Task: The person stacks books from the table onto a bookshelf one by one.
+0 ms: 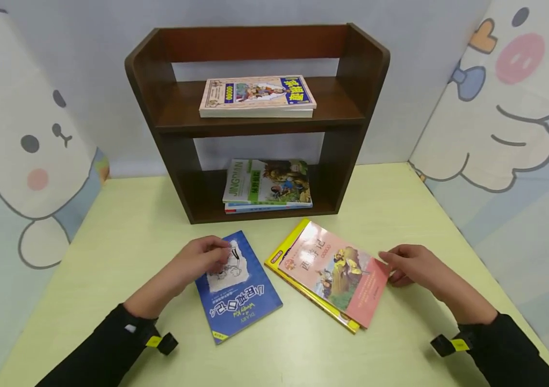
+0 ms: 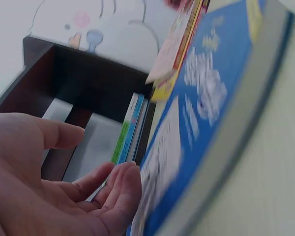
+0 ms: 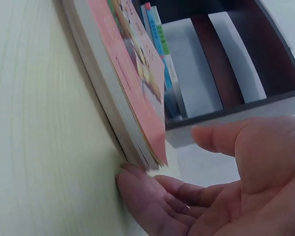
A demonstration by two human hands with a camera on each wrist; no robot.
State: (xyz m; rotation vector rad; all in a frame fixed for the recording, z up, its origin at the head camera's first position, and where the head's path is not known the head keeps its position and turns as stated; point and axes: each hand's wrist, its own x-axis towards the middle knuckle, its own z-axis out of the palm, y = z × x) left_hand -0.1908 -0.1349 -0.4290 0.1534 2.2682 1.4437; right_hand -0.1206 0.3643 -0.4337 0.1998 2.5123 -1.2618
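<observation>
A blue book (image 1: 242, 293) lies on the table, and my left hand (image 1: 203, 258) is over its upper left part. In the left wrist view, the thumb (image 2: 64, 135) of that hand stands apart from the loosely bent fingers, which are close to the cover; I cannot tell if they touch it. A pink book (image 1: 337, 266) rests on a yellow book (image 1: 286, 255), slightly turned from it. My right hand (image 1: 414, 266) is at the pink book's right corner. In the right wrist view, its fingers (image 3: 142, 191) reach the corner's lower edge while the thumb stays off the cover.
Behind the books stands a dark brown two-tier shelf (image 1: 260, 129). Its upper board bears a stack with a cream-coloured book (image 1: 260, 92) on top; on the lower one, a green and white book (image 1: 269, 183) lies over others. Cartoon-printed walls enclose the pale yellow table (image 1: 124, 226).
</observation>
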